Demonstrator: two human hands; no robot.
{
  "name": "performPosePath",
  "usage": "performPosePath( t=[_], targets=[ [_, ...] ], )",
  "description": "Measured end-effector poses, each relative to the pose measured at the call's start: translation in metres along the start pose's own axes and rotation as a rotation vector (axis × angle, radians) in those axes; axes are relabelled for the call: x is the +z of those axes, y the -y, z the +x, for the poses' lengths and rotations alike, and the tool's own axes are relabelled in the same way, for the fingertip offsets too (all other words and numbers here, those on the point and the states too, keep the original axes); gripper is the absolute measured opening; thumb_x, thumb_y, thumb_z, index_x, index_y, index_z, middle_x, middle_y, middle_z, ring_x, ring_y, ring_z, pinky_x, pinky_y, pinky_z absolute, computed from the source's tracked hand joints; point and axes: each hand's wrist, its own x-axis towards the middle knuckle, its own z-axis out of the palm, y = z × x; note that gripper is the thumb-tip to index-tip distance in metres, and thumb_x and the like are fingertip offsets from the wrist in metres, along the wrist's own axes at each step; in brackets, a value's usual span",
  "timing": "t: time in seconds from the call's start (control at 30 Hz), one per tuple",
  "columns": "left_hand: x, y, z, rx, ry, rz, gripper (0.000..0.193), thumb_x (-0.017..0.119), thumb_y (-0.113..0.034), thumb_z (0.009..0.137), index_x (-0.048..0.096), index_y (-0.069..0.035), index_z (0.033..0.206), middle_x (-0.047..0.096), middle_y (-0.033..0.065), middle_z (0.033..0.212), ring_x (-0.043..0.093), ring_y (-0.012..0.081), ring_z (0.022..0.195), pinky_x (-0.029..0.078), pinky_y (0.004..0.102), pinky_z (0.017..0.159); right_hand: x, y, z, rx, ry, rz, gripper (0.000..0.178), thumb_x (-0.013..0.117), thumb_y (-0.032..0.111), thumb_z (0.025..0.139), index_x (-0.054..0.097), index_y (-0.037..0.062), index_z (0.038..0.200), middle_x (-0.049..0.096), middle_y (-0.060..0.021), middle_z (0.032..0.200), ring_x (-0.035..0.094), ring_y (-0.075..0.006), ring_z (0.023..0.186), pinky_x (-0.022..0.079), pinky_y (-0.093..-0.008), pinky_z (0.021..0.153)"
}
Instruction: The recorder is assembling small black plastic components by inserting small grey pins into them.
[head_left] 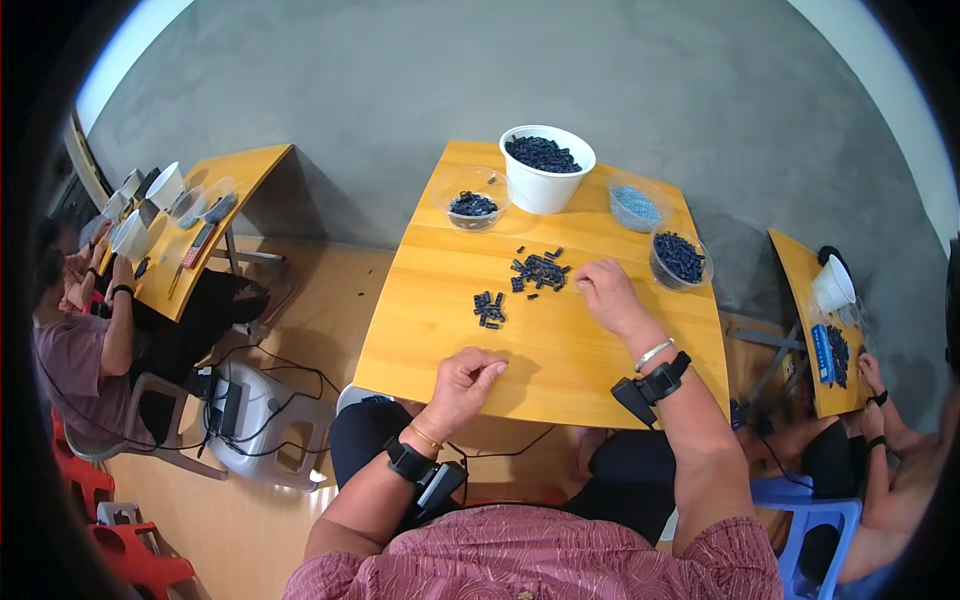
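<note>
maroon patterned shirt [580, 555] at a yellow table [425, 330]

a white bucket [543, 192] of dark pieces [541, 153] stands toward the far edge. the right hand [610, 292] and left hand [466, 385] have curled fingers; i cannot tell whether either grips a piece. 3 clear tubs [686, 283] stand left and right of the bucket. the larger pile [545, 268] of pieces lies just beside the right hand, the smaller pile [489, 310] nearer the left.

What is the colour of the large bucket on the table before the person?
The bucket is white; it shows best in the head view.
</note>
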Motion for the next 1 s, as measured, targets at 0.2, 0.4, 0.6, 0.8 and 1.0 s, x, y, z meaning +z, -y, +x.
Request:
performPosePath(
  t=[0.2, 0.4, 0.6, 0.8, 1.0],
  targets=[
    [0.003, -0.004, 0.005, 0.069, -0.046, -0.015, 0.006, 0.062, -0.005, 0.079, 0.062, 0.001, 0.078, 0.053, 0.0072, 0.063, 0.048, 0.0160, 0.059, 0.040, 0.0264, 0.055, 0.028, 0.014, 0.021, -0.060, 0.029, -0.017, 0.005, 0.054, 0.006, 0.074, 0.058, 0.0043, 0.072, 0.057, -0.0132, 0.076, 0.052, -0.0311, 0.081, 0.042, -0.0392, 0.074],
    [0.000, -0.002, 0.003, 0.054, -0.021, 0.011, 0.007, 0.062, -0.007, 0.079, 0.063, 0.000, 0.079, 0.054, 0.0076, 0.063, 0.049, 0.0171, 0.059, 0.040, 0.0270, 0.055, 0.047, 0.006, 0.017, -0.046, 0.090, -0.129, 0.006, 0.052, 0.004, 0.075, 0.057, 0.0049, 0.072, 0.057, -0.0126, 0.077, 0.051, -0.0307, 0.082, 0.042, -0.0382, 0.076],
    [-0.001, 0.001, 0.003, 0.059, -0.017, 0.002, 0.008, 0.062, -0.008, 0.079, 0.063, 0.000, 0.078, 0.054, 0.0083, 0.063, 0.049, 0.0181, 0.059, 0.040, 0.0275, 0.056, 0.032, 0.005, 0.013, -0.055, 0.036, 0.064, 0.005, 0.054, 0.002, 0.073, 0.058, 0.0040, 0.074, 0.058, -0.0131, 0.075, 0.052, -0.0311, 0.079, 0.043, -0.0391, 0.073],
    [0.000, 0.000, 0.004, 0.064, -0.014, 0.022, 0.008, 0.062, -0.008, 0.079, 0.063, -0.001, 0.078, 0.054, 0.0086, 0.063, 0.049, 0.0188, 0.059, 0.040, 0.0280, 0.056, 0.023, -0.012, 0.003, 0.117, 0.008, 0.064, 0.003, 0.055, 0.003, 0.071, 0.058, 0.0035, 0.074, 0.059, -0.0136, 0.075, 0.054, -0.0319, 0.078, 0.043, -0.0394, 0.072],
    [0.001, -0.002, 0.004, 0.062, -0.017, 0.047, 0.007, 0.062, -0.008, 0.078, 0.063, -0.001, 0.078, 0.054, 0.0088, 0.063, 0.050, 0.0197, 0.059, 0.041, 0.0287, 0.056, 0.023, 0.005, -0.003, -0.028, 0.098, -0.044, 0.005, 0.056, 0.003, 0.072, 0.056, 0.0038, 0.077, 0.059, -0.0133, 0.078, 0.053, -0.0318, 0.077, 0.042, -0.0393, 0.074]
  ],
)
